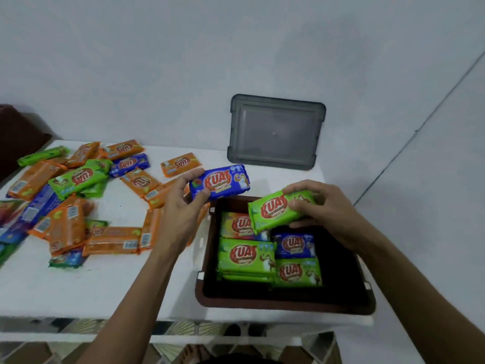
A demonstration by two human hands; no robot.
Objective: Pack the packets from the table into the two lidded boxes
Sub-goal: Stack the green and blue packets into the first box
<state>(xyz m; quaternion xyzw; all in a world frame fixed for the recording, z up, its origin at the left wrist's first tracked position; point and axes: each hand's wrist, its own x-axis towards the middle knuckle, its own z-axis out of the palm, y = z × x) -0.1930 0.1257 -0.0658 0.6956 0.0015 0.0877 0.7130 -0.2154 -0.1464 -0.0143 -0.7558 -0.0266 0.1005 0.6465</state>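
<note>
While the person's two arms reach in from the near side, the white worktop (78, 290) runs wide against a pale wall (236, 48). At about 4 o'clock on it sits a dark brown box (288, 307), open at the top and close to the near edge. Behind the box, toward 12 o'clock, a grey translucent lid (275, 132) stands tilted against the wall, its lower edge on the worktop.

Out at 9 o'clock a loose heap of packets (78, 200) sprawls over the surface. They are mostly orange, with some green and blue mixed in, many overlapping at odd angles. Inside the box, packed packets (246, 256) lie flat in rows across its left and middle part. Green ones lie nearest, with a blue one and a multicoloured one behind them.

Of the two hands, the left hand (181, 206) hangs above the box's 11 o'clock corner. Its thumb and fingers pinch the short end of a blue packet (223, 182), label up. The right hand (328, 208) is over the far side of the box at 1 o'clock, fingers curled round one end of a green packet (273, 214). That packet slants above the packed ones, apart from the blue packet at its 10 o'clock.
</note>
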